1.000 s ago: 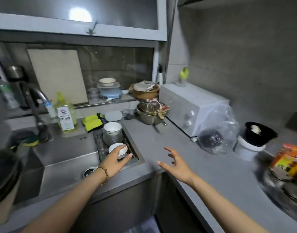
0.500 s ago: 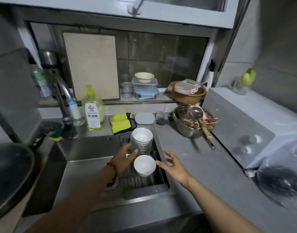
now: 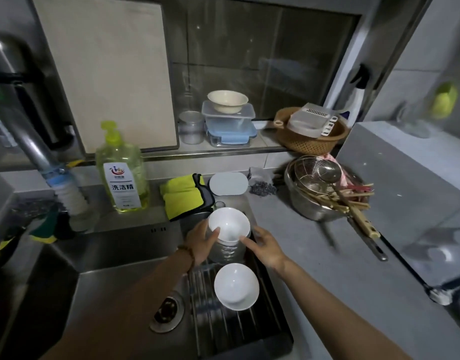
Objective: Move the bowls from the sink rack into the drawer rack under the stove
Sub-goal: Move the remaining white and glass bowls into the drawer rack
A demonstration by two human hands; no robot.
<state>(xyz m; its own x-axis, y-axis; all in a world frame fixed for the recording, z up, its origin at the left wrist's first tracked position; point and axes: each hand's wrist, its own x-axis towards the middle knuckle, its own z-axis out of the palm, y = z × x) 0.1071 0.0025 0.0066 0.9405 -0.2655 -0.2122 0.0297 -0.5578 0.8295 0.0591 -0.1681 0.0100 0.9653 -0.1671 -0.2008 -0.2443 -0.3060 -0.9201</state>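
White bowl stack [image 3: 229, 227] flanked by left hand [image 3: 201, 242] and right hand [image 3: 265, 245].

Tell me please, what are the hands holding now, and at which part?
Both hands, left and right, touch the stack of bowls at its sides, just under the top bowl's rim. A firm hold cannot be told.

Both arms are bare, with no sleeves. The left hand [image 3: 201, 242] has a brown bead bracelet [image 3: 186, 253] just behind it. The right hand [image 3: 265, 246] wears nothing.
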